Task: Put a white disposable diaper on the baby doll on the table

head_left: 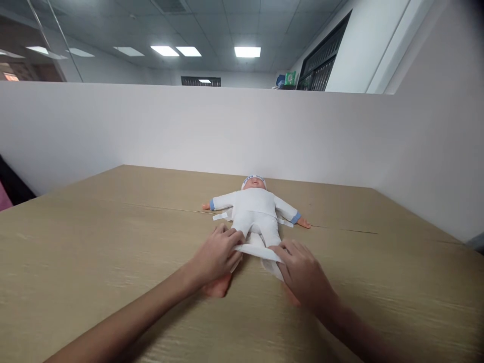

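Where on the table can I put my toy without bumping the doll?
Bare tabletop lies left of the left hand and right of the right hand. It's crowded between and beyond them: the doll and the white diaper both hands hold.

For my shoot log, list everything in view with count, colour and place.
doll: one, white clothes with blue cuffs, face up on table
cap: one, white with blue markings, doll's head
diaper: one, white, at doll's hips and between hands
table: one, tan, beneath doll
wall: one, white, behind table
ceiling lights: several, white, overhead
grilles: two, dark, upper right and far wall
package: one, green, beyond wall, right of centre
unclear item: count uncertain, pink and black, left edge
left hand: one, bare, gripping diaper edge
right hand: one, bare, gripping diaper's opposite side
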Tool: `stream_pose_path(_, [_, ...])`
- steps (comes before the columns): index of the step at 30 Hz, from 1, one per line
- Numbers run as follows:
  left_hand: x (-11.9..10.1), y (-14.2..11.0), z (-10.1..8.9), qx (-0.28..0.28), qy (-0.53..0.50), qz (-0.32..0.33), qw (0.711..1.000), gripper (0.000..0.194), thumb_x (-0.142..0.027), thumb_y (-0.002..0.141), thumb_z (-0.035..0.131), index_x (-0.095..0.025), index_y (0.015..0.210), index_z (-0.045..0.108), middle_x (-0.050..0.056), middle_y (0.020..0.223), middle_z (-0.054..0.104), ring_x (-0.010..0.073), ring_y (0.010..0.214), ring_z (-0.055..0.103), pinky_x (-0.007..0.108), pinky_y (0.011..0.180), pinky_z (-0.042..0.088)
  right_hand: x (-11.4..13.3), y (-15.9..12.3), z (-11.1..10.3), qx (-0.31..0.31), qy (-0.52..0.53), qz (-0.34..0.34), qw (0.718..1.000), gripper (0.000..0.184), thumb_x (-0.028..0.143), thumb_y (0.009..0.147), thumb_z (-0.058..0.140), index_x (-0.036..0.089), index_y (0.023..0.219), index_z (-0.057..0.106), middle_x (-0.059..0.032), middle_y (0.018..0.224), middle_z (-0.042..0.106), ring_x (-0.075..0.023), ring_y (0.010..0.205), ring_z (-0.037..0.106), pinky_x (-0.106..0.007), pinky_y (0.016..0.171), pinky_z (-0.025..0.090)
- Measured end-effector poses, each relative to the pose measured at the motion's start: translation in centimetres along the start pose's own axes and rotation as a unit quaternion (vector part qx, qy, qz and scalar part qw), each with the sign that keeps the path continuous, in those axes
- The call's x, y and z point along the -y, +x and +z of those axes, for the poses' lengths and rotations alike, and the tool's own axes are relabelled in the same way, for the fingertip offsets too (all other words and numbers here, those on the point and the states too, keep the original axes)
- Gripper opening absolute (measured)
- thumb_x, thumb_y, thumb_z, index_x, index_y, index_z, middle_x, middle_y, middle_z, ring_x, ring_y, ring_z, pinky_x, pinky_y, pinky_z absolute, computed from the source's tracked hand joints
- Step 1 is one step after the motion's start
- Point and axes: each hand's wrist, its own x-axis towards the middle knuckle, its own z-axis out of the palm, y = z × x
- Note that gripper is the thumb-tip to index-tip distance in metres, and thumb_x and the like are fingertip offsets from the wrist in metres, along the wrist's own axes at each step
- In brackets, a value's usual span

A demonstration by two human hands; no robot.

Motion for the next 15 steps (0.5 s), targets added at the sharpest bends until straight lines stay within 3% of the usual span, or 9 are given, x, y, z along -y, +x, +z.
stream_pose_path(3, [0.7, 1.7, -1.4, -0.035, -0.089, 0.014, 0.995, 0.014, -0.033, 0.105, 0.055, -0.023, 0.107, 0.064, 0.007, 0.112, 0.071, 0.0286, 0.106, 0.061, 0.043, 0.096, 0.05, -1.5, 2.0, -0.6, -0.007, 0.109, 0.033, 0.993, 0.025, 0.019, 0.109, 0.047, 0.023, 0.112, 0.071, -0.0075, 0.106, 0.069, -0.026, 0.096, 0.065, -0.039, 0.082, 0.053])
stream_pose_path(6, [2.0, 4.6, -2.2, -0.06, -0.145, 0.022, 0.987, 0.027, -0.043, 0.108, 0.05, -0.024, 0.114, 0.068, 0.01, 0.127, 0.07, 0.0312, 0.122, 0.06, 0.048, 0.109, 0.047, -2.7, 4.9, -0.7, -0.052, 0.202, 0.06, 0.976, 0.028, 0.032, 0.111, 0.044, 0.021, 0.117, 0.07, -0.0116, 0.123, 0.067, -0.0283, 0.115, 0.064, -0.043, 0.1, 0.053])
stream_pose_path(9, [4.2, 8.3, -1.9, -0.067, -0.219, -0.014, 0.973, 0.039, -0.054, 0.108, 0.049, -0.022, 0.118, 0.069, 0.011, 0.13, 0.072, 0.0341, 0.126, 0.061, 0.051, 0.116, 0.044, -4.2, 8.5, -0.2, -0.063, 0.299, 0.108, 0.946, 0.035, 0.044, 0.109, 0.047, 0.021, 0.12, 0.07, -0.0129, 0.133, 0.066, -0.0302, 0.128, 0.06, -0.047, 0.118, 0.045])
stream_pose_path(11, [6.0, 10.8, -1.1, -0.062, -0.309, -0.064, 0.947, 0.045, -0.06, 0.104, 0.056, -0.02, 0.119, 0.07, 0.012, 0.129, 0.074, 0.0353, 0.127, 0.062, 0.049, 0.117, 0.045, -5.6, 11.0, 0.8, -0.038, 0.344, 0.141, 0.927, 0.041, 0.053, 0.107, 0.048, 0.021, 0.116, 0.071, -0.0118, 0.128, 0.071, -0.0306, 0.125, 0.063, -0.049, 0.119, 0.046])
stream_pose_path(15, [9.1, 14.2, 1.3, -0.025, -0.478, -0.166, 0.862, 0.06, -0.067, 0.092, 0.068, -0.017, 0.125, 0.069, 0.014, 0.125, 0.078, 0.036, 0.131, 0.064, 0.045, 0.116, 0.048, -8.8, 15.0, 3.9, 0.031, 0.416, 0.186, 0.89, 0.053, 0.066, 0.103, 0.051, 0.021, 0.115, 0.075, -0.0098, 0.121, 0.079, -0.0304, 0.116, 0.071, -0.05, 0.11, 0.056])
